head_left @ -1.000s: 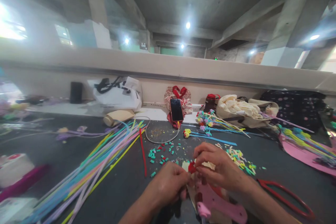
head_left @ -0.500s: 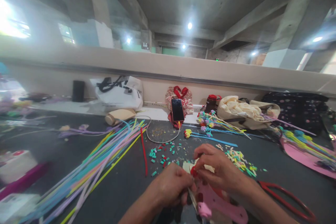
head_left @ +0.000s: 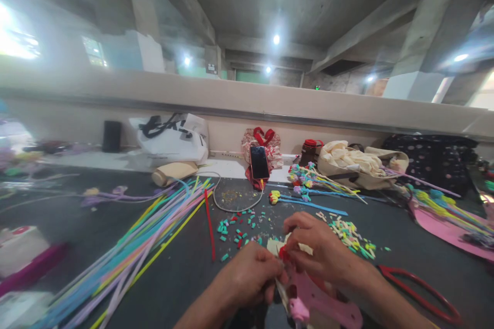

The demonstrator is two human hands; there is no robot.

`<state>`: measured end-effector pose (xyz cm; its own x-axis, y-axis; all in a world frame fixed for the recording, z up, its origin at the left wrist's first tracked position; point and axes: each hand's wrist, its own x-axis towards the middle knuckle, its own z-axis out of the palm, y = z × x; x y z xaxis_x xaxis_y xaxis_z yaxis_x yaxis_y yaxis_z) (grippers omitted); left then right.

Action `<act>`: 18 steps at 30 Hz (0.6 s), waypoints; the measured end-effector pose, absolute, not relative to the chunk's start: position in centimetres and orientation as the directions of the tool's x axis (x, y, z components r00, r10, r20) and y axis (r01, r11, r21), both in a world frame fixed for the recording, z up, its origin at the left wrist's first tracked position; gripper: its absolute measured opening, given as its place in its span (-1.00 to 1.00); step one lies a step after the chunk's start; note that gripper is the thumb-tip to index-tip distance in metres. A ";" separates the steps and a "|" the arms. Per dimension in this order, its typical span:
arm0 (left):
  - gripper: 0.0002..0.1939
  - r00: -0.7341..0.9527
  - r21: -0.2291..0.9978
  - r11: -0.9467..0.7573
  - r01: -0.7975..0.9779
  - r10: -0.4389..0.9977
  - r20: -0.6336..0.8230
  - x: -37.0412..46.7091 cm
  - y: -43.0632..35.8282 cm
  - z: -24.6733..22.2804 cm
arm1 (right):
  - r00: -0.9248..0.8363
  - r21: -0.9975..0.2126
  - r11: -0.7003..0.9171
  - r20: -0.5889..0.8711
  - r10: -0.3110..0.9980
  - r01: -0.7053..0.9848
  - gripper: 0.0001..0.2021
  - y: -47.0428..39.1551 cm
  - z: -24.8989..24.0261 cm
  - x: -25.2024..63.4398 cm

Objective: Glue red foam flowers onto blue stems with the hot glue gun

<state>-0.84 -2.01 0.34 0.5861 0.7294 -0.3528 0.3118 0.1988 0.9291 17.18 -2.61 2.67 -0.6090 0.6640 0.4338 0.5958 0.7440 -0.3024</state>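
One small red piece (head_left: 283, 253) sits between the two hands, low and right of centre, just above the counter (head_left: 185, 293), and appears only partly worked. The right hand (head_left: 318, 241) pinches it at the fingertips; the left hand (head_left: 254, 270) is curled close against it, though whether that one grips anything I cannot tell. Beneath them are a pale sheet (head_left: 273, 244) and a pink tool (head_left: 324, 300), partly hidden. Just beyond, teal pieces (head_left: 223, 229) and pale and yellow pieces (head_left: 347, 229) lie loose, seemingly cut but unused; a red strip (head_left: 210, 226) looks whole. Farther out, the blue stems with yellow heads (head_left: 275, 197) and the multicoloured flower bunch (head_left: 304, 177) look made up, whereas the long bundle of coloured strips (head_left: 154, 247) on the left seems largely unworked. Red-handled scissors (head_left: 420, 293) rest right of the right forearm.
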 end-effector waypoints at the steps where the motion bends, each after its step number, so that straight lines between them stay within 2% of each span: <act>1: -0.73 0.584 0.931 0.195 0.309 0.733 -0.348 -0.8 -2.1 0.3 | -0.610 -0.300 0.746 0.436 0.661 0.594 -0.85 -2.6 2.6 17.2; 9: -0.72 0.584 0.939 0.207 0.273 0.740 -0.333 -0.9 -2.2 0.4 | -0.595 -0.304 0.748 0.462 0.657 0.590 -0.84 -2.3 2.7 17.4; 15: -0.66 0.571 0.941 0.284 0.186 0.748 -0.339 -0.9 -2.2 1.1 | -0.492 -0.510 0.729 0.538 0.685 0.457 -0.81 -1.9 3.6 18.7; 18: -0.61 0.556 0.944 0.313 0.107 0.768 -0.318 -1.0 -2.4 1.6 | -0.377 -0.585 0.668 0.552 0.744 0.460 -0.81 -1.6 3.5 19.1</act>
